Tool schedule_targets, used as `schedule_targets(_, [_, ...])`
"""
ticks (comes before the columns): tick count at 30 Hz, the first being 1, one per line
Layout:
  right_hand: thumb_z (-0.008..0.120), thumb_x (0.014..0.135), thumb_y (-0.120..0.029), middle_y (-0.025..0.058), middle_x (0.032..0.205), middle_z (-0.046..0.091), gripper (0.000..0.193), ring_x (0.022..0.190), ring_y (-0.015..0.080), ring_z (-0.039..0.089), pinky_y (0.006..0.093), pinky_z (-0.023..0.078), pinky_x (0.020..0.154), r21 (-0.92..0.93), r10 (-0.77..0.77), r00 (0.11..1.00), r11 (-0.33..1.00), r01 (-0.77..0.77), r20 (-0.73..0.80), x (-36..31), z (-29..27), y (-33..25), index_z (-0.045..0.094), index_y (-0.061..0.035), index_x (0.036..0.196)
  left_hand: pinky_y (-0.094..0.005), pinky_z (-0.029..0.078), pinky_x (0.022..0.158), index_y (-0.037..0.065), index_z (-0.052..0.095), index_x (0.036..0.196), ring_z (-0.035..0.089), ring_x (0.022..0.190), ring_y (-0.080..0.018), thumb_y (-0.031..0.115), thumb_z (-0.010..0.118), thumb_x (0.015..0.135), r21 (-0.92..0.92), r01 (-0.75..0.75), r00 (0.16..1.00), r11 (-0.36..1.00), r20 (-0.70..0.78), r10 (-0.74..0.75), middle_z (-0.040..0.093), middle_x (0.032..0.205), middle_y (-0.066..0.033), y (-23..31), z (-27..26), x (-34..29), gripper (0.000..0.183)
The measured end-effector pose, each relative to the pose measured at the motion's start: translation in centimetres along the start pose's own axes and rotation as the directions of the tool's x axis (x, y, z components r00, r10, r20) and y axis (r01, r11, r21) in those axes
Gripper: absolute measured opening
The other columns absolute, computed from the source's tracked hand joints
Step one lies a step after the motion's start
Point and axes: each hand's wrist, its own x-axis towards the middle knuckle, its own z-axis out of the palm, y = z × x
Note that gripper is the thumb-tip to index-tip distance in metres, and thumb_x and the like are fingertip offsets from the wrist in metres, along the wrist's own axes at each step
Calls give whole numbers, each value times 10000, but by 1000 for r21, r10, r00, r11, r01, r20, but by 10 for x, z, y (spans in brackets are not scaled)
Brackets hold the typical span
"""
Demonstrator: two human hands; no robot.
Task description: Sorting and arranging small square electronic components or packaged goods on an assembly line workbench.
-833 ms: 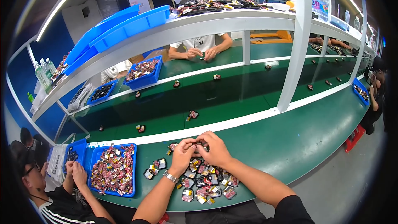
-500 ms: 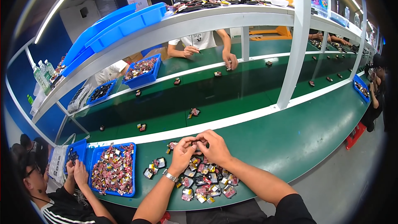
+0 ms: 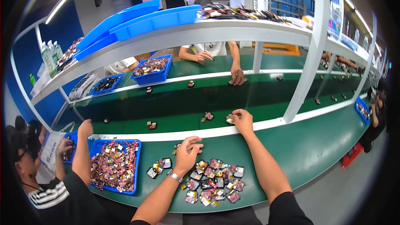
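Observation:
My right hand (image 3: 243, 121) is stretched out over the near edge of the dark green belt (image 3: 175, 112). Its thumb and fingers close on a small electronic module (image 3: 230, 119) with a red circuit board and a yellow-and-white part. Half curled above the worktop, my left hand (image 3: 188, 153) has its fingers apart and nothing visible in them. Another module, partly hidden, lies beside its fingers. Below and between my forearms is a pile of such modules (image 3: 214, 179), many in black frames. A few more modules (image 3: 159, 166) rest left of my left wrist.
A blue bin (image 3: 136, 166) full of small boards stands at the left, beside a co-worker (image 3: 54, 187). Several modules are spread along the belt. Across it, another person's hand (image 3: 237, 77) touches a module. White posts (image 3: 306, 62) carry a shelf overhead.
My hands, together over the pile before, are now apart. The right has moved forward and right to the belt with a module. The co-worker at the left has raised one arm.

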Motion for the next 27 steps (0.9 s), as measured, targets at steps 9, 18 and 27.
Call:
schedule_targets(9, [763, 732, -228, 154, 1012, 630, 458, 945, 308, 594, 396, 477, 853, -265, -241, 961, 926, 270, 138, -1, 54, -26, 615, -2, 1101, -271, 550, 724, -29, 552, 1142, 669, 877, -171, 4, 492, 913, 35, 101, 995, 994, 16, -102, 652, 1085, -140, -2, -11, 1, 240])
schedule_targets(18, [758, 728, -99, 100, 1055, 667, 553, 1026, 251, 598, 359, 482, 877, 14, -156, 918, 987, 162, 366, -22, 36, -35, 546, -42, 1235, -266, 552, 678, -35, 557, 1139, 660, 819, -163, 86, 491, 958, -28, 145, 989, 989, 47, -144, 658, 1017, -140, -8, -14, 4, 227])
schedule_targets(27, [724, 754, -81, 116, 1244, 567, 604, 1200, 303, 485, 385, 399, 1032, 171, -399, 658, 907, 385, 638, -91, -37, -106, 530, -119, 1325, -253, 553, 678, -34, 544, 1265, 658, 824, -149, 238, 468, 1014, -211, 512, 801, 833, 467, -374, 650, 939, -87, 6, -25, 5, 378])
